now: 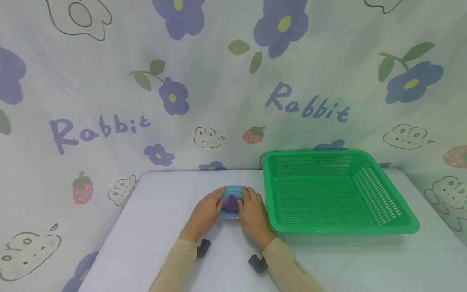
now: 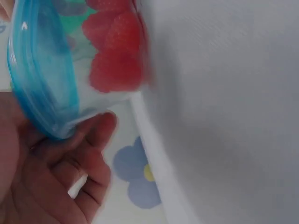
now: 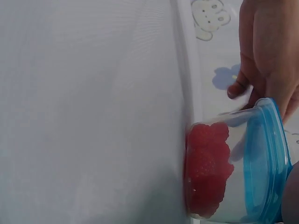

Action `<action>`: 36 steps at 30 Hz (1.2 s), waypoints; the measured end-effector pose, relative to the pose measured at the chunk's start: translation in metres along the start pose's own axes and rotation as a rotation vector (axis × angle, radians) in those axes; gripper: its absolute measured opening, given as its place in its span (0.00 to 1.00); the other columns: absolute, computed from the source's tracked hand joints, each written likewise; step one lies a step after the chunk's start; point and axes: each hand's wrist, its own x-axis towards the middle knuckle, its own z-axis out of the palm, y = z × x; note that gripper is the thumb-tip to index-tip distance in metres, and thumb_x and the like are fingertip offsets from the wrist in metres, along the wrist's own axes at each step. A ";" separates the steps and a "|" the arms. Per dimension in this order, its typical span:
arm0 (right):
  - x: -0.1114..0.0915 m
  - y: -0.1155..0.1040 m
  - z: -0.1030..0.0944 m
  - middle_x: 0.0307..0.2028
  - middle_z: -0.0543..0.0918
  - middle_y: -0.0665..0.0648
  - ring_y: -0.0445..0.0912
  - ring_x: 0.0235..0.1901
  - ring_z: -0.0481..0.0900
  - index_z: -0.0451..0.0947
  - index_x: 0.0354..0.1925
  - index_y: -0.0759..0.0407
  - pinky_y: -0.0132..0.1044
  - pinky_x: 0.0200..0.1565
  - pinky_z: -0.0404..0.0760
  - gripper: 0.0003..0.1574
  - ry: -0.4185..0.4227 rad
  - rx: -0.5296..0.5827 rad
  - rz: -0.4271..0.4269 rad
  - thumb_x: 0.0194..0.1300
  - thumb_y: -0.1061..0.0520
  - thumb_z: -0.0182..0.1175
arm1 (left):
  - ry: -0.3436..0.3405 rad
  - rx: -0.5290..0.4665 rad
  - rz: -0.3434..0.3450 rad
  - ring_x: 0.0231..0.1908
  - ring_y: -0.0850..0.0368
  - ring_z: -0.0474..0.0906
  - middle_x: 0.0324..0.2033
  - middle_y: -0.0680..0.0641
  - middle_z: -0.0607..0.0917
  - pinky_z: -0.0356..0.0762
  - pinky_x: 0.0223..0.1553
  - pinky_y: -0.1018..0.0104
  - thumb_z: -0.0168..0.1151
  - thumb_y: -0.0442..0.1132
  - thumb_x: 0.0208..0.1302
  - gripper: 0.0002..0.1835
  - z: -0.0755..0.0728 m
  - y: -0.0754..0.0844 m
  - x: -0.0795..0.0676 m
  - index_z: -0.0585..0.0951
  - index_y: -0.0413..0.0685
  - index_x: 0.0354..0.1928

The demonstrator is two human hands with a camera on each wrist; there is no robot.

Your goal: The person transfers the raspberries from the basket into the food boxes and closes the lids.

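A small clear plastic food container (image 1: 231, 202) with a translucent blue lid (image 3: 267, 163) stands on the white table. Raspberries (image 2: 117, 51) lie in its bottom part; through the lid they look purple from above. My left hand (image 1: 208, 211) grips the container's left side, thumb on the lid, with fingers curled by the lid's rim in the left wrist view. On the opposite side my right hand (image 1: 253, 215) holds it too, its thumb at the lid's near right part. The lid sits on the container. Some fingertips are hidden behind it.
A large green plastic basket (image 1: 313, 202) with slotted walls stands just right of my right hand. Behind the white table (image 1: 153, 227) hangs a cloth (image 1: 219, 101) printed with flowers and rabbits. Dark wrist-worn devices (image 1: 258, 263) show under both forearms.
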 end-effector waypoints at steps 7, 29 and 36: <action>-0.001 0.001 0.002 0.62 0.74 0.66 0.60 0.54 0.76 0.69 0.67 0.71 0.51 0.54 0.80 0.29 0.006 -0.007 0.003 0.77 0.54 0.54 | 0.006 0.000 0.013 0.64 0.41 0.74 0.65 0.37 0.76 0.70 0.65 0.48 0.53 0.39 0.77 0.23 0.000 0.000 -0.001 0.71 0.36 0.69; -0.007 0.006 -0.001 0.67 0.70 0.67 0.61 0.55 0.72 0.64 0.70 0.72 0.54 0.50 0.78 0.37 -0.024 0.088 -0.009 0.75 0.49 0.56 | -0.267 -0.312 -0.025 0.71 0.39 0.62 0.75 0.35 0.60 0.71 0.63 0.45 0.63 0.53 0.69 0.46 -0.018 -0.011 -0.002 0.55 0.35 0.77; -0.005 0.002 -0.002 0.67 0.70 0.66 0.60 0.55 0.72 0.64 0.70 0.72 0.53 0.50 0.78 0.38 -0.053 0.029 0.005 0.74 0.48 0.57 | -0.282 -0.284 -0.038 0.73 0.37 0.58 0.74 0.34 0.61 0.59 0.71 0.44 0.65 0.52 0.68 0.46 -0.022 -0.009 0.001 0.56 0.35 0.76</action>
